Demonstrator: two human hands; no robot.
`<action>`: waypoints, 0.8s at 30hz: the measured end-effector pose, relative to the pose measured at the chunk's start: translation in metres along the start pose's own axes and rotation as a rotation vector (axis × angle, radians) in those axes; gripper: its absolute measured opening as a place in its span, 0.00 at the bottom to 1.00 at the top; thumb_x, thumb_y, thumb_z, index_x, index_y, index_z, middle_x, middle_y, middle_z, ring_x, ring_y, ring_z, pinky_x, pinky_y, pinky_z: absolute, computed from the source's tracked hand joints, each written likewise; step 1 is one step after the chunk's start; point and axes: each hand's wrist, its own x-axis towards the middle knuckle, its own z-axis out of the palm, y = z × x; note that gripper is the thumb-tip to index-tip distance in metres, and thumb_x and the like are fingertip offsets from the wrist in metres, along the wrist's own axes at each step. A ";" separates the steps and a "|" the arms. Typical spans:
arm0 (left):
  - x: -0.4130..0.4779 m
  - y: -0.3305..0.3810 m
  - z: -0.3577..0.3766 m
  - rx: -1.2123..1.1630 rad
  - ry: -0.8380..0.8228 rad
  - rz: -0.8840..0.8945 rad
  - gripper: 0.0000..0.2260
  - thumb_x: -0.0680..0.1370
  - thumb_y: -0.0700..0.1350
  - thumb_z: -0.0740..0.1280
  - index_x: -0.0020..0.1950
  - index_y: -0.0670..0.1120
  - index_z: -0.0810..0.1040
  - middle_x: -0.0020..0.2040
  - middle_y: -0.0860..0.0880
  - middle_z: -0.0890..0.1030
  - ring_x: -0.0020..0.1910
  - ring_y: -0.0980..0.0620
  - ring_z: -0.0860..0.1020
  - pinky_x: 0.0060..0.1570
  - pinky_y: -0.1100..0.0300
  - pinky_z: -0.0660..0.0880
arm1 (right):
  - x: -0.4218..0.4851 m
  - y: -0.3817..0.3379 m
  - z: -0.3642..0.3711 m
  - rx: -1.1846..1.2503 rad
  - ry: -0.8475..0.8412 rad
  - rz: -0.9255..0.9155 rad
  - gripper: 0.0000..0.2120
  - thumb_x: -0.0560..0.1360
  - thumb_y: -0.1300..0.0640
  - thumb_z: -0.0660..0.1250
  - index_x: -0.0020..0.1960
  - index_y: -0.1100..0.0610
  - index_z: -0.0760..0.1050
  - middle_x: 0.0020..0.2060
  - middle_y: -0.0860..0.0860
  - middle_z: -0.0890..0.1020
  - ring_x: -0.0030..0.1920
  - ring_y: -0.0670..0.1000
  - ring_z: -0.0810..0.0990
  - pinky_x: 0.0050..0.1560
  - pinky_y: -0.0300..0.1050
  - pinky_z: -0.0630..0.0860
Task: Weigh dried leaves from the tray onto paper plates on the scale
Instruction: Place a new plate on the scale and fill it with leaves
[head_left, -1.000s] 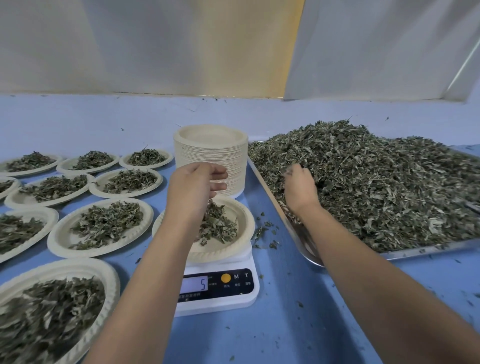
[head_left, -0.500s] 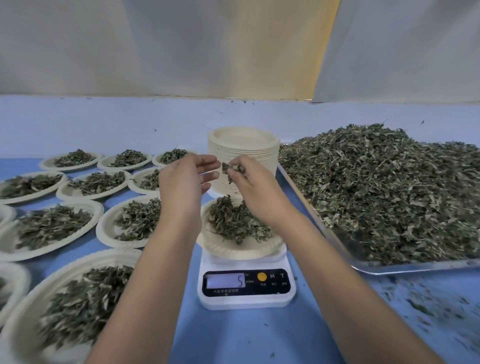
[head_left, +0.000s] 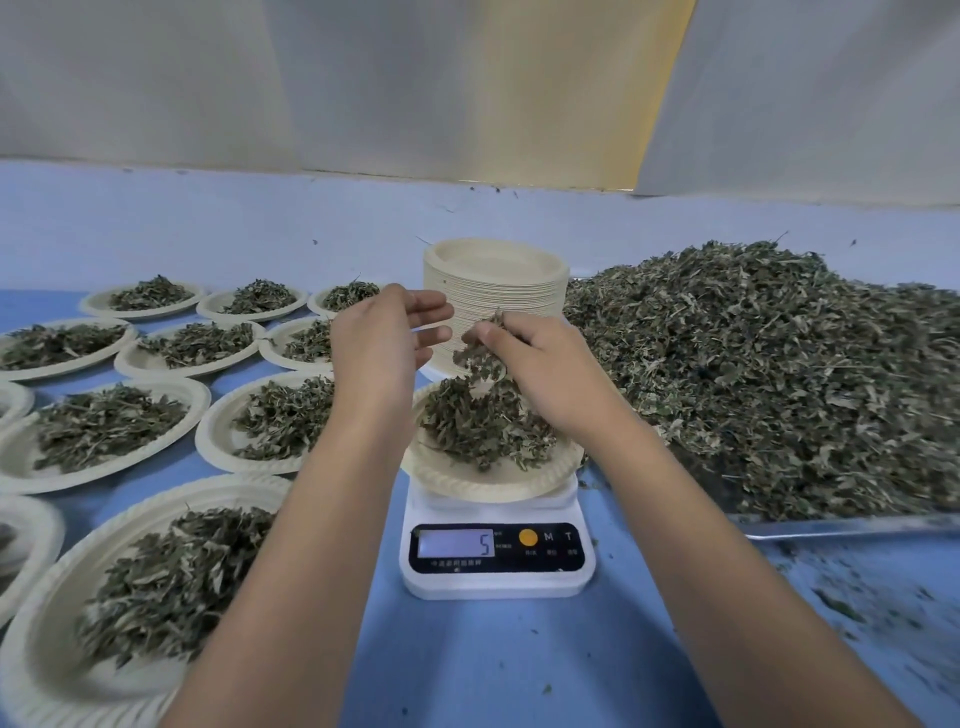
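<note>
Scale (head_left: 496, 561) is sitting on the blue desk (head_left: 519, 665), carrying a paper plate (head_left: 488, 480) with a mound of dried leaves (head_left: 483, 421); its display is showing 5. Right hand (head_left: 545, 374) is pinching a small clump of leaves between fingertips directly above the plate, with fragments hanging loose beneath it. Left hand (head_left: 379, 348) is hovering just beside it, fingers spread and holding nothing. Bulk leaves are lying heaped on the tray (head_left: 831, 527) to the right. Filled plates (head_left: 104, 431) are lying in rows to the left, with the stack of spare plates (head_left: 496, 301) standing behind the scale.

Risks, as judged from here:
- Releasing the whole clump at once is likely to overshoot the target weight.
- Fragments are liable to fall past the rim onto the desk.
- Either wrist touching the plate would be falsifying the reading.
</note>
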 end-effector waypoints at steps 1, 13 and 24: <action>0.000 0.000 0.000 0.003 -0.002 0.002 0.13 0.78 0.40 0.57 0.39 0.44 0.80 0.35 0.51 0.84 0.30 0.56 0.78 0.40 0.62 0.74 | 0.000 -0.002 0.000 0.062 0.008 0.025 0.15 0.79 0.50 0.61 0.45 0.56 0.82 0.35 0.44 0.82 0.37 0.43 0.77 0.43 0.41 0.70; 0.002 -0.003 0.000 0.022 -0.003 0.002 0.14 0.78 0.41 0.57 0.39 0.44 0.80 0.34 0.51 0.84 0.29 0.56 0.78 0.39 0.62 0.73 | 0.004 -0.002 0.004 0.382 0.011 0.110 0.13 0.81 0.55 0.58 0.51 0.58 0.80 0.45 0.51 0.84 0.46 0.50 0.82 0.44 0.34 0.73; 0.002 -0.005 0.004 0.052 -0.012 -0.001 0.14 0.78 0.40 0.57 0.38 0.45 0.79 0.31 0.53 0.83 0.27 0.58 0.78 0.33 0.66 0.71 | 0.008 0.001 0.003 0.454 0.149 0.157 0.18 0.82 0.58 0.55 0.36 0.55 0.75 0.29 0.50 0.76 0.31 0.45 0.71 0.37 0.39 0.67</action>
